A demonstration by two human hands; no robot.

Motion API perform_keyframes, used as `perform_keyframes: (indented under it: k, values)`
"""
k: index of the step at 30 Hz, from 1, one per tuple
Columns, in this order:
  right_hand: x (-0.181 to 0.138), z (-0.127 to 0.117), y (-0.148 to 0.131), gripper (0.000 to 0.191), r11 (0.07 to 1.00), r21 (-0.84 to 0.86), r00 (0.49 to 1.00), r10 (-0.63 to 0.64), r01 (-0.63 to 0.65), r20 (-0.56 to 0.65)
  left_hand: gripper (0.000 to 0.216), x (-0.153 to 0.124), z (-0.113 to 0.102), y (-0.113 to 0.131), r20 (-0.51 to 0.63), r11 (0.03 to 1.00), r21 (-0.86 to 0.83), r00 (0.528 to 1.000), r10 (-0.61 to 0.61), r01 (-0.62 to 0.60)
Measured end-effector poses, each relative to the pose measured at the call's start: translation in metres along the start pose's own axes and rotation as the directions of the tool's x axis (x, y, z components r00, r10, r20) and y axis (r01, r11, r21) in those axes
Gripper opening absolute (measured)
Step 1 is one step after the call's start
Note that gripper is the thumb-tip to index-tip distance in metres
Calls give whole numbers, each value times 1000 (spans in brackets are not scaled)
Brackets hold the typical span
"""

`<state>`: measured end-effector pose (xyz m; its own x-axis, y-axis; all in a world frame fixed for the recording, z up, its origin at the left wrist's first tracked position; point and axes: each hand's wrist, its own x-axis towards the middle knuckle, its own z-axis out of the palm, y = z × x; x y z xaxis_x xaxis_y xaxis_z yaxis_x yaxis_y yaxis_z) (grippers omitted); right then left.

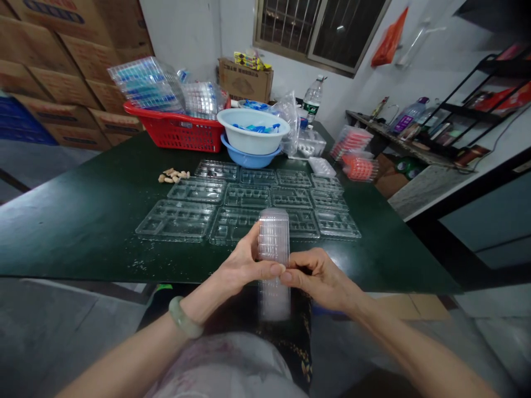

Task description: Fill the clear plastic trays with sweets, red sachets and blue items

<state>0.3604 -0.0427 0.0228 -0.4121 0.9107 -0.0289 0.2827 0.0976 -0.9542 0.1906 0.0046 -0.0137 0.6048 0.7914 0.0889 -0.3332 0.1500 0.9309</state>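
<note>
A tall stack of clear plastic trays (274, 237) stands on end in front of me at the table's near edge. My left hand (244, 260) is closed round its left side, thumb across the face toward me. On the right side, the thumb and bent fingers of my right hand (319, 276) pinch the stack's edge, close to my left thumb. Beyond the hands, several clear compartment trays (176, 220) lie in rows on the dark green table (91, 221). The fingers behind the stack are partly hidden.
At the back stand a red basket (178, 130) of packed trays, a white basin (249, 139) with blue pieces over a blue basin (249, 159), and a water bottle (314, 99). Peanuts (173, 176) lie left of the tray rows. Packs of orange pieces (359, 166) sit right.
</note>
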Motion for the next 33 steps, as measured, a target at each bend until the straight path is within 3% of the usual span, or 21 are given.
perform_keyframes:
  k: [11, 17, 20, 24, 26, 27, 29, 31, 33]
  values:
    - [-19, -9, -7, 37, 1000, -15, 997, 25, -24, 68, 84, 4, 10, -7, 77, 997, -60, 995, 57, -52]
    - [-26, -11, -6, 37, 1000, 11, 997, -9, 8, 81, 64, -6, 19, -9, 48, 985, -167, 998, -27, 35]
    - [-34, -22, -5, 35, 1000, -2, 1000, -1, 1, -16, 48, -11, 10, -14, -47, 949, -301, 993, -111, 92]
    - [-57, -61, 4, 33, 977, -186, 956, 49, -106, -289, 34, -19, -25, -18, -206, 874, -475, 953, -222, 101]
    - [-71, -83, 17, 31, 865, -452, 929, 43, -218, -367, 32, -23, -43, -14, -290, 859, -509, 929, -230, 54]
    - [-79, -93, 26, 30, 744, -601, 918, 43, -293, -394, 31, -25, -50, -11, -313, 857, -513, 921, -231, 40]
    - [-92, -106, 49, 30, 415, -808, 899, 67, -420, -433, 29, -28, -60, -5, -346, 865, -501, 912, -222, 21]
    - [-103, -112, 72, 30, 121, -879, 884, 148, -461, -443, 27, -29, -63, -1, -371, 879, -477, 907, -199, -2]
    - [-110, -113, 89, 28, -20, -903, 873, 249, -430, -421, 30, -29, -63, 0, -375, 893, -450, 909, -180, -9]
